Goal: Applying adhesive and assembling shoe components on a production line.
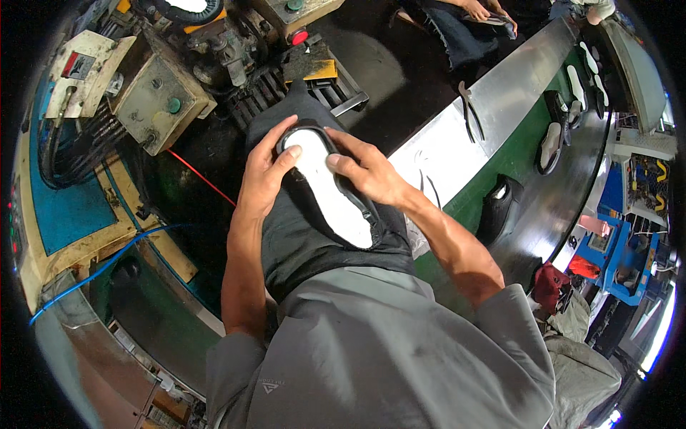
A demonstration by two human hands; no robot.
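Note:
A black shoe upper with a white sole board (330, 196) lies bottom up over my lap, one end pointing away from me. My left hand (270, 168) grips its far end from the left, the thumb pressed on the white board and the fingers round the black edge. From the other side my right hand (364, 170) holds the same end, its thumb resting at the board's edge. The side of the shoe that faces down is hidden.
Pincers (469, 114) lie on the metal ledge (514, 89) at right. Beyond it, a green conveyor belt (493, 168) carries several shoes, including a black shoe (498, 207). A machine with a control box (161, 104) stands at left, near a blue hose (107, 266). Another person's hands (486, 11) show at the top.

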